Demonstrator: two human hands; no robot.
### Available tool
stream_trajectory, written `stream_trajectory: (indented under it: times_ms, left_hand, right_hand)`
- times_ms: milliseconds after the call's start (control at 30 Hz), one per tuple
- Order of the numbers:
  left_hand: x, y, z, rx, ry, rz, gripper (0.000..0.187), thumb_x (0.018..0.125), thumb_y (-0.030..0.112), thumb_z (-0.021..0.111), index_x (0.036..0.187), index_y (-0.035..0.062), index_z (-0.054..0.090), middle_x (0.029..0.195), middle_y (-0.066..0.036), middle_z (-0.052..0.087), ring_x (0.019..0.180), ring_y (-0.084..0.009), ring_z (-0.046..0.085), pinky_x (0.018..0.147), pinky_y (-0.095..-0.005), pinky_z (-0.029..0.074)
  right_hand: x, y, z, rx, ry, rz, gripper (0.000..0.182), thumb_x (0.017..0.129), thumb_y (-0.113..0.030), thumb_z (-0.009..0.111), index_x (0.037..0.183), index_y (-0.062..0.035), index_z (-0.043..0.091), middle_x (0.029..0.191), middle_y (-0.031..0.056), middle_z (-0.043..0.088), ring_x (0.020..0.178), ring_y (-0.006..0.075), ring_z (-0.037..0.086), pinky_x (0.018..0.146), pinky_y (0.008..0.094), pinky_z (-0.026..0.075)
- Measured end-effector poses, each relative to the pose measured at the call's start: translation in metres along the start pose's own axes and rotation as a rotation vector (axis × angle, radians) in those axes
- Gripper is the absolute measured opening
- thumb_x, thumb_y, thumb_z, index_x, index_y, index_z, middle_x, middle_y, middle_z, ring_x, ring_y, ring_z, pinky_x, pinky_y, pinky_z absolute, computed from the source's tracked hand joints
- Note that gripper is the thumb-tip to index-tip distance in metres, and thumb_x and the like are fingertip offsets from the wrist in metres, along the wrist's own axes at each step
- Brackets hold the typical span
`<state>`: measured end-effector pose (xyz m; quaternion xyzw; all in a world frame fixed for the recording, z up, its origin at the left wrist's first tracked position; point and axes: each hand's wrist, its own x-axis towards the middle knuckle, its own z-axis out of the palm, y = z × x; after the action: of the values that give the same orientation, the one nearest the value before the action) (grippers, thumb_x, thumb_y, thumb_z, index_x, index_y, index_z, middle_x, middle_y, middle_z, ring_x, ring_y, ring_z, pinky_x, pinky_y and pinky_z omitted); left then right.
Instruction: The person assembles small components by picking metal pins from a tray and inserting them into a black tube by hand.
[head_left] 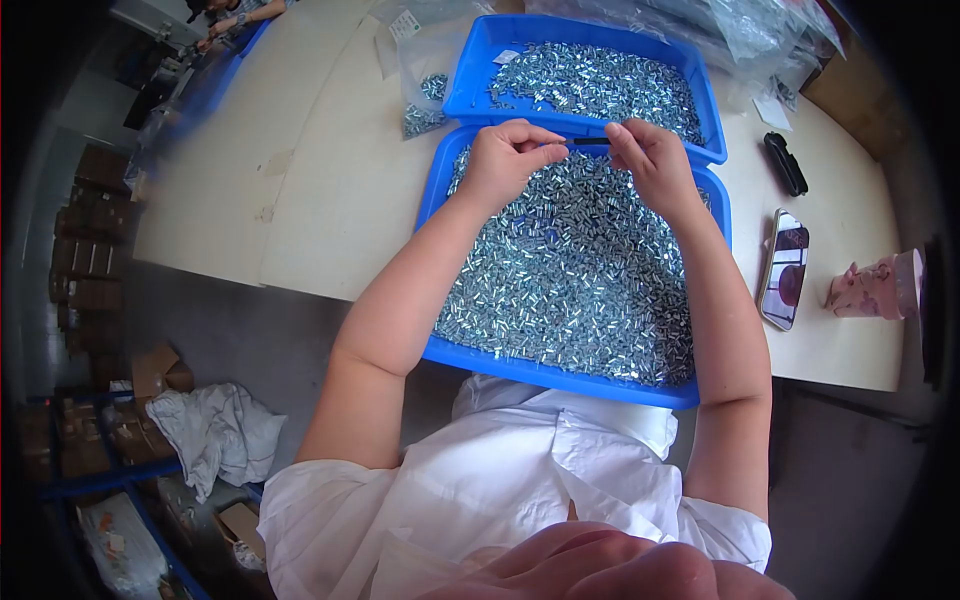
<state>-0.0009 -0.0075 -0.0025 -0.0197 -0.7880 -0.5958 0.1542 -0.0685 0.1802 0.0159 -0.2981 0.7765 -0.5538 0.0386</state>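
Over the far end of the nearer blue bin (pixel 560 386), my two hands face each other. Between the thumb and fingers of my right hand (pixel 652 168) is a thin black rod-shaped tool (pixel 590 141), pointing left. My left hand (pixel 510 163) pinches at the tool's tip; whatever is in its fingertips is too small to make out. Below both hands, small shiny metal cylinders (pixel 575 270) fill the bin. A second blue bin (pixel 463 85) sits just beyond, holding more small metal parts (pixel 610 85) and a paper tag.
Left of the far bin lies a clear plastic bag (pixel 425 105) of metal parts. On the right are a black case (pixel 785 164), a phone (pixel 785 268) and a pink cup (pixel 872 287). Plastic bags (pixel 680 25) lie behind. Another person (pixel 240 18) works at far left.
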Motion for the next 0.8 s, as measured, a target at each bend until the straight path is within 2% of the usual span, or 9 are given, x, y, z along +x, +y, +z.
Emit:
stream_trajectory:
  times_ms: [33,133,233,333,433,500,633,700,800]
  left_hand:
    - [0.000,0.001,0.001,0.009,0.011,0.020,0.012,0.071,0.010,0.073,0.082,0.0051,0.069,0.062,0.007,0.045,0.056,-0.0036,0.038,0.051,-0.0197,0.030]
    - [-0.001,0.005,0.000,0.125,-0.009,0.073,0.014,0.070,0.010,0.073,0.082,0.0051,0.069,0.061,0.006,0.046,0.056,-0.0039,0.038,0.051,-0.0200,0.031]
    - [-0.001,0.004,0.000,0.181,-0.025,0.075,0.014,0.070,0.010,0.073,0.082,0.0050,0.070,0.060,0.005,0.045,0.055,-0.0043,0.039,0.051,-0.0204,0.031]
    - [-0.001,0.002,0.000,0.199,-0.041,0.072,0.014,0.069,0.009,0.073,0.082,0.0047,0.069,0.060,0.005,0.044,0.055,-0.0043,0.039,0.050,-0.0205,0.031]
    - [-0.001,0.002,0.001,0.202,-0.017,0.098,0.014,0.068,0.009,0.073,0.081,0.0049,0.070,0.060,0.005,0.044,0.055,-0.0044,0.039,0.050,-0.0206,0.031]
    - [-0.002,0.002,0.001,0.206,-0.011,0.102,0.014,0.068,0.009,0.074,0.081,0.0050,0.070,0.060,0.005,0.044,0.055,-0.0045,0.039,0.050,-0.0205,0.031]
    - [-0.001,0.002,0.002,0.220,0.010,0.122,0.014,0.067,0.008,0.074,0.081,0.0053,0.070,0.060,0.005,0.044,0.054,-0.0046,0.039,0.050,-0.0205,0.031]
    - [-0.001,0.002,0.001,0.234,0.022,0.124,0.014,0.067,0.008,0.074,0.081,0.0054,0.070,0.059,0.005,0.044,0.054,-0.0047,0.039,0.049,-0.0206,0.031]
    - [-0.001,0.002,0.000,0.254,0.029,0.137,0.014,0.067,0.008,0.073,0.081,0.0054,0.070,0.059,0.004,0.044,0.054,-0.0050,0.039,0.049,-0.0207,0.031]
  right_hand:
    - [0.000,0.002,0.001,0.003,0.002,0.006,0.038,0.090,-0.032,0.050,0.070,-0.0004,0.056,0.060,0.0037,0.056,0.057,0.0099,0.053,0.051,0.0253,0.041]
    - [0.002,0.004,0.001,-0.013,-0.011,0.059,0.036,0.089,-0.032,0.051,0.073,-0.0005,0.056,0.059,0.0034,0.055,0.054,0.0095,0.049,0.050,0.0259,0.039]
    - [0.002,0.005,0.001,-0.053,-0.048,0.066,0.029,0.090,-0.028,0.051,0.078,-0.0018,0.051,0.064,-0.0005,0.049,0.061,0.0060,0.046,0.055,0.0211,0.038]
    - [0.003,0.014,0.003,-0.035,-0.051,-0.051,0.029,0.091,-0.030,0.050,0.081,-0.0022,0.051,0.065,0.0001,0.050,0.062,0.0058,0.045,0.055,0.0210,0.037]
    - [0.004,0.009,0.001,0.031,-0.019,-0.042,0.030,0.088,-0.030,0.054,0.082,-0.0003,0.054,0.059,0.0043,0.051,0.053,0.0098,0.045,0.049,0.0267,0.036]
    - [0.004,0.001,-0.004,-0.100,-0.119,0.184,0.026,0.086,-0.025,0.058,0.083,-0.0002,0.054,0.061,0.0035,0.051,0.056,0.0088,0.044,0.051,0.0252,0.036]
    - [0.004,0.005,0.004,-0.143,-0.114,0.219,0.025,0.086,-0.025,0.058,0.080,-0.0005,0.054,0.060,0.0016,0.050,0.055,0.0081,0.044,0.050,0.0244,0.036]
    - [0.001,0.010,0.017,0.229,0.023,0.001,0.034,0.088,-0.030,0.052,0.071,-0.0015,0.055,0.055,-0.0004,0.049,0.050,0.0082,0.044,0.047,0.0248,0.036]
    - [-0.001,0.003,0.009,0.303,-0.132,0.102,0.028,0.091,-0.027,0.050,0.074,-0.0044,0.052,0.061,-0.0032,0.046,0.053,0.0054,0.041,0.049,0.0211,0.035]
